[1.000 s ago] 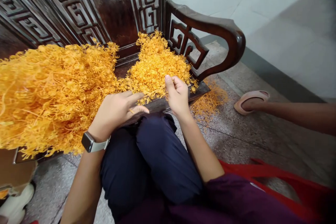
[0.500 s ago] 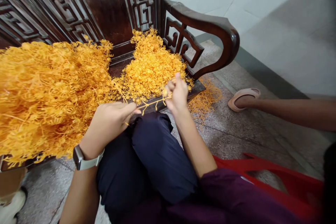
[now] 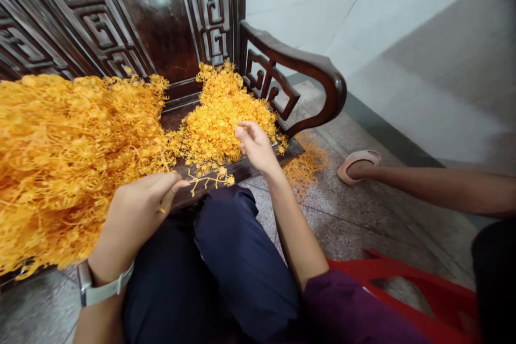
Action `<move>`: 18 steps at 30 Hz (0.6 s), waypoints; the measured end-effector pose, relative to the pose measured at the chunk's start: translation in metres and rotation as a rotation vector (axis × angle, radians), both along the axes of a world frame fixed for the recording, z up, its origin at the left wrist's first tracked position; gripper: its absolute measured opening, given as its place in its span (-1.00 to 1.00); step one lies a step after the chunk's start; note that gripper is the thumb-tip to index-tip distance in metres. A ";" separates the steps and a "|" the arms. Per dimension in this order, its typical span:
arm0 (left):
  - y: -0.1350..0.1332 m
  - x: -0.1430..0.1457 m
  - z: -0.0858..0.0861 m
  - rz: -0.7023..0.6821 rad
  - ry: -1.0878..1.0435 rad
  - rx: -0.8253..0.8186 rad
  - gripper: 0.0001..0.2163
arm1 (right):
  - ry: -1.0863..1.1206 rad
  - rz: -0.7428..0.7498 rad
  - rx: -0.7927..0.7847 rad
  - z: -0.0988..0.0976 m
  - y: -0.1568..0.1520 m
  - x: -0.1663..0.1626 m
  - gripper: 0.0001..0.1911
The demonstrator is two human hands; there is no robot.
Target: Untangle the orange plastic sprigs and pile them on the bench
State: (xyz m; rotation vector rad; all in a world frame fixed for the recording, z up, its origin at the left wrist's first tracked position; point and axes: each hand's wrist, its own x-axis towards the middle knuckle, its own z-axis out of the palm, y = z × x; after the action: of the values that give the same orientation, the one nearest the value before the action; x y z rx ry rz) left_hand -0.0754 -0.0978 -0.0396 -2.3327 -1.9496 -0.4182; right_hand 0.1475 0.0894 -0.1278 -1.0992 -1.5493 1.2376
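Observation:
A large mass of dried orange branching sprigs (image 3: 68,161) fills the left of the view, and a smaller heap of the same sprigs (image 3: 221,113) lies on the dark wooden bench seat. My left hand (image 3: 139,215), with a watch (image 3: 91,290) on its wrist, is shut at the fingertips by one thin orange sprig (image 3: 207,180). That sprig lies across the seat's front edge. My right hand (image 3: 256,148) is raised over the heap's front, its fingertips nearly touching the sprigs and nothing visible in them.
The bench's carved back (image 3: 161,21) and curved armrest (image 3: 296,56) stand ahead. Orange bits are scattered on the speckled stone floor (image 3: 355,220). To the right, a person's leg (image 3: 435,188) ends in a pink slipper (image 3: 357,166). A red plastic object (image 3: 403,285) sits at lower right.
My right hand has let go of the thin sprig and moved up and left over the heap. The sprig now lies lower, near my left fingertips. The view has shifted slightly.

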 end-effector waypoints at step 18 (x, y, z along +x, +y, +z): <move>-0.005 0.010 0.002 -0.145 -0.025 0.112 -0.75 | 0.407 0.200 -0.245 0.004 -0.051 -0.020 -0.41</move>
State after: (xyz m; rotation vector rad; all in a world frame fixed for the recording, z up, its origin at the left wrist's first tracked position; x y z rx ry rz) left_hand -0.0656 -0.1025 -0.0377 -2.4159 -1.7251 -0.5534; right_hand 0.1272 0.0379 -0.1241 -0.7859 -1.2387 1.7035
